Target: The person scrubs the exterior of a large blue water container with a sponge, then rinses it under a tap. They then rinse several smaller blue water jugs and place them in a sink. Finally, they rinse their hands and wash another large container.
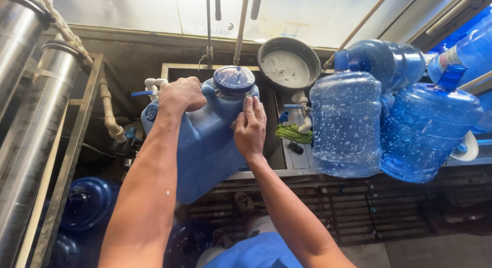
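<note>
A blue rectangular water container (pixel 205 140) with a round screw cap (pixel 233 79) leans against the front edge of a metal sink (pixel 171 69). My left hand (pixel 180 95) grips the container's top, near its handle. My right hand (pixel 250 128) presses flat on its upper right shoulder, apparently with a small pad under the fingers. Soap suds fleck the container.
A round pan of soapy water (pixel 288 65) sits behind the sink. Two sudsy blue water jugs (pixel 346 125) (pixel 429 129) stand at right beside a green cloth (pixel 293 133). Steel cylinders (pixel 25 119) rise at left. More jugs (pixel 87 202) lie on the floor.
</note>
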